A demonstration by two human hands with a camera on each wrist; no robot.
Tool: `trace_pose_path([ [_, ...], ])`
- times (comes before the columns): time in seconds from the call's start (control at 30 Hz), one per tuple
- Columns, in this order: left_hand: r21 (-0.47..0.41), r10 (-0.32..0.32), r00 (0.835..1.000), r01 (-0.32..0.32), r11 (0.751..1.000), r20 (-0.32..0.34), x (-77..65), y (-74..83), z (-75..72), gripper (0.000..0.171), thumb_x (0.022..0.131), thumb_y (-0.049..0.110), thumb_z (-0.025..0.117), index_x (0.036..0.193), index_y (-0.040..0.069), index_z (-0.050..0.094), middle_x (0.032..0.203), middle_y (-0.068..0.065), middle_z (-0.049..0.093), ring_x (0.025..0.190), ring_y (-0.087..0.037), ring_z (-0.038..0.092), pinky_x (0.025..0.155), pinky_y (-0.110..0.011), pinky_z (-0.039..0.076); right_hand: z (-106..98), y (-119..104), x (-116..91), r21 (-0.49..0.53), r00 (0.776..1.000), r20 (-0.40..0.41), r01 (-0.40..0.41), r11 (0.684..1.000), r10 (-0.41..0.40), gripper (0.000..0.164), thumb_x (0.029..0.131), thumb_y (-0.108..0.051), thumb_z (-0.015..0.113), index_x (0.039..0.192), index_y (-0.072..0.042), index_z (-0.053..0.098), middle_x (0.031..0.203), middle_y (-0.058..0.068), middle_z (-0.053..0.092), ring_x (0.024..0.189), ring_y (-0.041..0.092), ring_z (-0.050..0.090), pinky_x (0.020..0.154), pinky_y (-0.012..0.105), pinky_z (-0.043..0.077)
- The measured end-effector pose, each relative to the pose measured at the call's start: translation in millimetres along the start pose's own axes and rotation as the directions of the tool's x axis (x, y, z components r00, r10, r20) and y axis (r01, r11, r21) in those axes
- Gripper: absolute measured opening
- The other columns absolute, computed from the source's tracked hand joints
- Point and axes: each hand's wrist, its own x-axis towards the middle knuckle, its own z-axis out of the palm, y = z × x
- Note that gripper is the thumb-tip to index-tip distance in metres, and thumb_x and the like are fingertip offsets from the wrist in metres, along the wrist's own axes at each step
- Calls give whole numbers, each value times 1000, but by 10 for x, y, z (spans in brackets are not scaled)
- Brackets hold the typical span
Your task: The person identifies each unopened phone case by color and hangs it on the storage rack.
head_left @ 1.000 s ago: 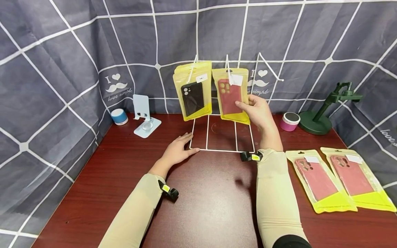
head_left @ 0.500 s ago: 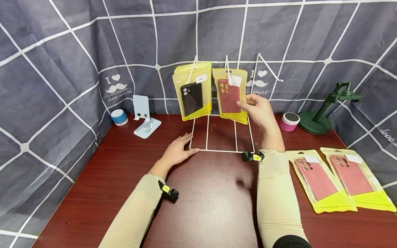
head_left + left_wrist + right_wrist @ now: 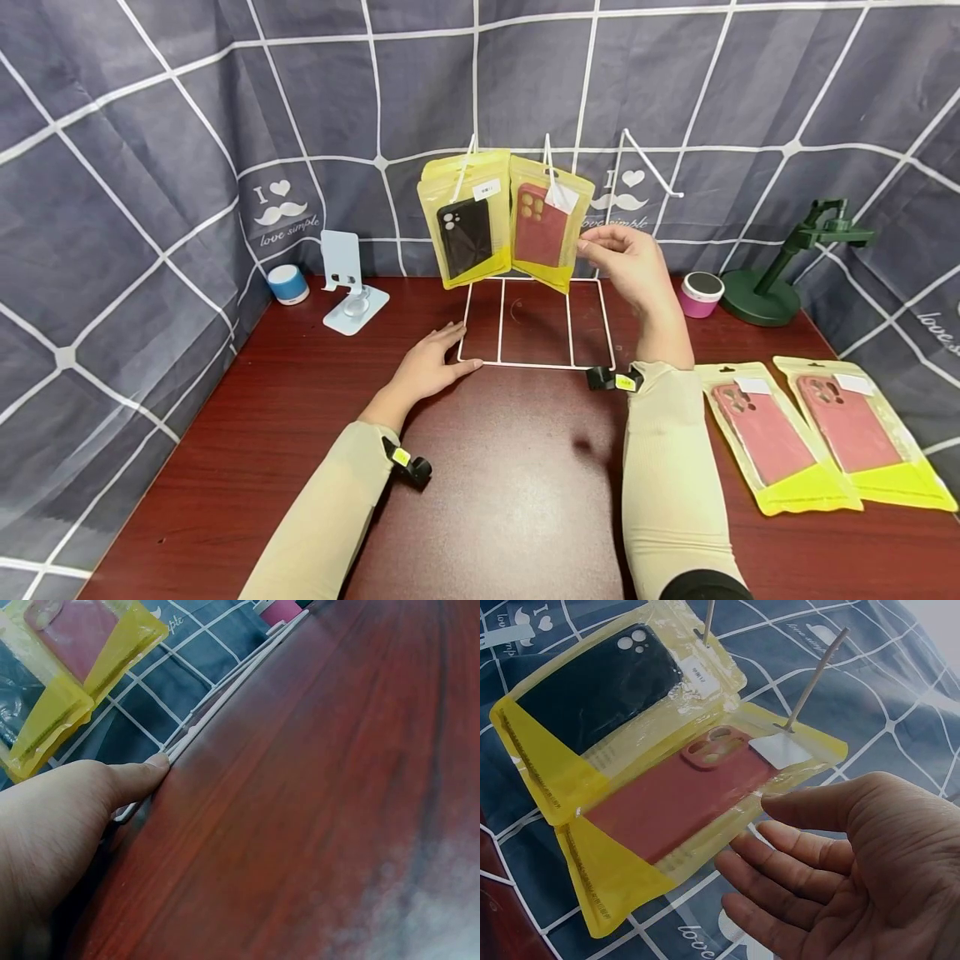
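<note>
In the head view, a yellow bag with a red phone case point(image 3: 540, 229) hangs tilted on the middle hook of a white wire rack point(image 3: 551, 365). My right hand point(image 3: 630, 262) is at its right edge; the right wrist view shows the thumb and loosely bent fingers point(image 3: 795, 881) beside the bag, not gripping it. Left of it, bags with a black phone case point(image 3: 467, 237) in front hang on the left hook, overlapping the red one. My left hand point(image 3: 426, 364) rests on the table, thumb point(image 3: 139, 780) touching the rack's front left corner.
Two more bagged red phone cases point(image 3: 765, 429) lie on the table at right. A third hook point(image 3: 652, 162) carries nothing. Behind stand a blue round speaker point(image 3: 288, 284), a light blue phone stand point(image 3: 343, 262), a pink speaker point(image 3: 701, 296) and a green stand point(image 3: 765, 296).
My right thumb and fingers have let go of the red phone case's bag and drawn slightly right. The bag has swung left against the black case's bag. The left hand stays put.
</note>
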Motion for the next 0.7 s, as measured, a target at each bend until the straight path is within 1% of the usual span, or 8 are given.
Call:
trace_pose_path([
  [0.07, -1, 2, 1000, -2, 1000, 1, 7, 16, 4, 87, 89, 69, 60, 151, 9, 46, 158, -4, 40, 148, -19, 31, 122, -35, 22, -26, -18, -11, -11, 1000, -21, 19, 1000, -19, 28, 91, -22, 75, 109, 1, 73, 84, -7, 76, 82, 4, 70, 78, 19, 54],
  [0.17, -6, 1, 1000, -1, 1000, 5, 12, 40, 8, 87, 89, 68, 60, 152, 9, 46, 158, -3, 40, 148, -20, 31, 122, -36, 22, -53, -46, -29, 1, 994, -96, 58, 998, -58, 30, 90, -25, 77, 108, -1, 75, 81, -8, 76, 80, 5, 72, 77, 18, 54],
  [0.27, -17, -4, 1000, 5, 1000, 12, 7, 62, 11, 87, 89, 69, 60, 152, 9, 45, 158, -3, 40, 148, -20, 31, 122, -35, 22, -63, -72, -49, 123, 977, -196, 109, 986, -83, 29, 86, -22, 81, 104, 1, 76, 78, -5, 75, 76, 8, 73, 76, 19, 55],
  [0.33, -22, -4, 1000, 4, 1000, 17, 3, 66, 17, 88, 89, 69, 59, 152, 9, 45, 158, -3, 40, 148, -20, 31, 122, -36, 22, -64, -88, -66, 232, 963, -253, 149, 961, -88, 28, 83, -18, 84, 100, 4, 76, 77, -2, 75, 73, 11, 73, 76, 21, 56],
  [0.4, -25, -2, 1000, 3, 1000, 22, -1, 66, 21, 88, 89, 69, 59, 152, 9, 45, 158, -3, 40, 148, -20, 31, 122, -36, 22, -64, -105, -92, 312, 954, -283, 186, 932, -96, 26, 81, -13, 86, 96, 6, 76, 76, 2, 75, 71, 14, 73, 75, 22, 56],
  [0.47, -26, -1, 1000, 1, 1000, 19, -5, 62, 20, 88, 89, 69, 60, 152, 9, 45, 158, -3, 40, 148, -20, 31, 122, -36, 22, -67, -120, -123, 337, 952, -287, 204, 919, -106, 25, 80, -11, 86, 94, 6, 76, 75, 2, 74, 70, 15, 72, 74, 22, 55],
  [0.53, -27, -1, 1000, 1, 1000, 8, -11, 56, 12, 88, 89, 68, 61, 152, 9, 46, 158, -4, 41, 148, -20, 32, 122, -36, 22, -76, -135, -159, 308, 953, -279, 207, 929, -120, 24, 79, -12, 87, 93, 4, 77, 75, 1, 74, 70, 15, 71, 71, 21, 52],
  [0.7, -31, -6, 1000, 6, 1000, 1, -27, 31, -11, 87, 89, 67, 62, 151, 8, 46, 158, -5, 41, 148, -21, 32, 122, -38, 23, -151, -151, -281, 117, 961, -228, 184, 976, -154, 24, 81, -21, 86, 96, -4, 78, 78, -5, 75, 74, 8, 71, 65, 20, 47],
])
